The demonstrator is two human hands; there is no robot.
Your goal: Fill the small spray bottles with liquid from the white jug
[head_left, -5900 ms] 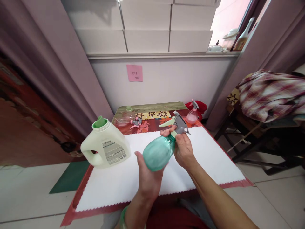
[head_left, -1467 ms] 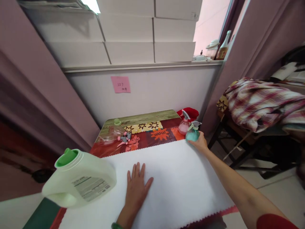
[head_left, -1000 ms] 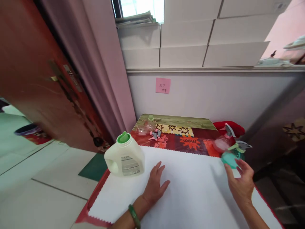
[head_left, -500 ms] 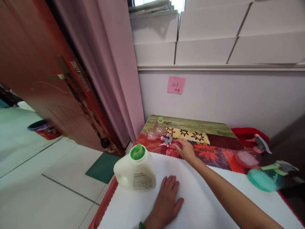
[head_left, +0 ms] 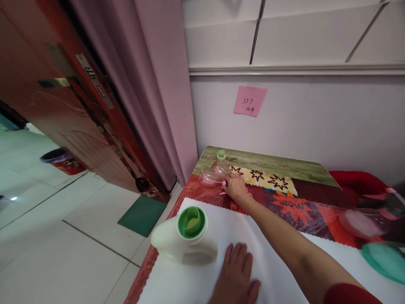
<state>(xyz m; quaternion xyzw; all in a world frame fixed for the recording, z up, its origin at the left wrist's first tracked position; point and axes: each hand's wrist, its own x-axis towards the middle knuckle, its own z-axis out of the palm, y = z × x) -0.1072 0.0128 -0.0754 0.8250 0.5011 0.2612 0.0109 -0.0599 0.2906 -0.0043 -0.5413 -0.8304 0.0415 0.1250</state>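
Note:
My left hand point(head_left: 237, 270) lies flat on the white cloth point(head_left: 180, 287), fingers stretched out. Just left of it stands a cream detergent jug point(head_left: 177, 249) with a green spout point(head_left: 191, 223) in its open top. Farther back, my right hand point(head_left: 236, 185) reaches down with curled fingers around a pink and grey spray head point(head_left: 224, 184), which it mostly hides. Two clear pinkish bottles point(head_left: 209, 176) lie on their sides beside its fingertips. Behind them, a light green cap point(head_left: 221, 155) rests on the wood-patterned tabletop.
At the right are a blurred pink spray bottle point(head_left: 360, 223) and a teal bottle point(head_left: 384, 259). A red object point(head_left: 360, 181) sits beyond the table's right edge. A wall with a pink note point(head_left: 249, 101) rises behind; a brown door point(head_left: 63, 105) and bucket point(head_left: 63, 160) are left.
My right hand has moved left over the spray heads and its fingers have curled around them. The view has tilted down and turned left. My left hand stays flat on the cloth.

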